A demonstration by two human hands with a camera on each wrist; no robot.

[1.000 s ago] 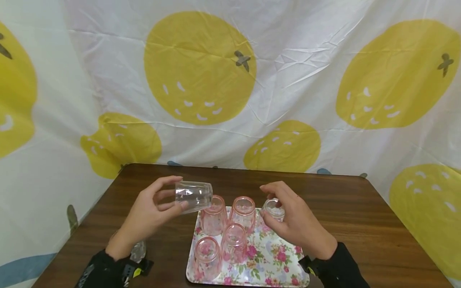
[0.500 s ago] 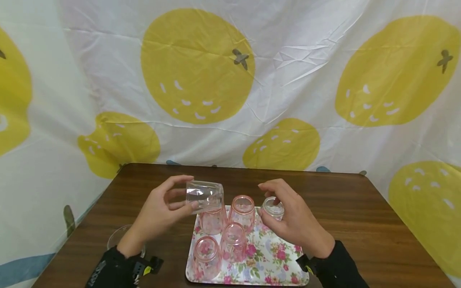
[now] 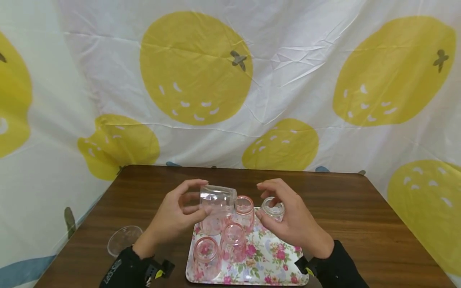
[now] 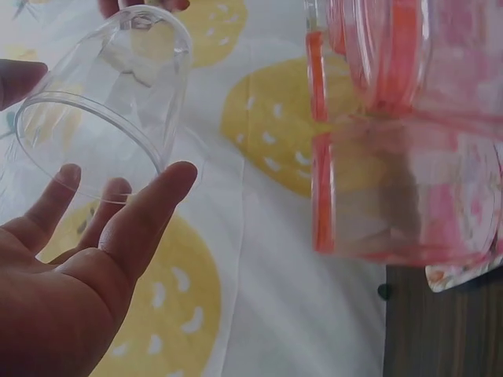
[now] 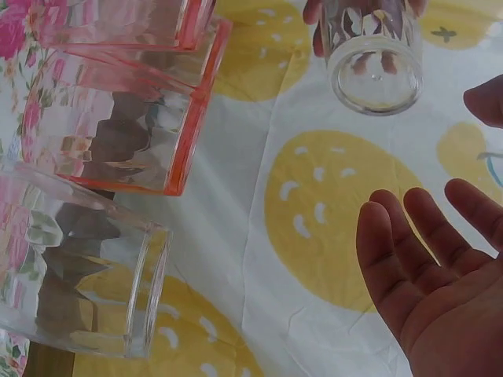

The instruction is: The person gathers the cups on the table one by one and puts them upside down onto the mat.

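Observation:
My left hand (image 3: 174, 214) grips a clear glass (image 3: 217, 200) near its mouth, lying sideways in the air over the tray's back left part. Its base points right, towards my right hand (image 3: 293, 216). In the left wrist view, thumb and fingers surround the rim of the same glass (image 4: 161, 86). My right hand is raised with loosely bent fingers and nothing in them. Another clear glass (image 3: 273, 210) stands upside down on the floral tray (image 3: 266, 276) behind that hand. Several pink glasses (image 3: 234, 242) stand upside down on the tray's left half; the held glass partly covers one.
A clear, round-rimmed object (image 3: 124, 238) lies on the brown wooden table (image 3: 360, 224) left of my left forearm. Behind the table hangs a white cloth (image 3: 284, 92) printed with yellow fruit.
My left hand has moved right with the clear glass, now in front of the back left pink glass. The clear round-rimmed object has come into fuller view. My right hand has hardly moved.

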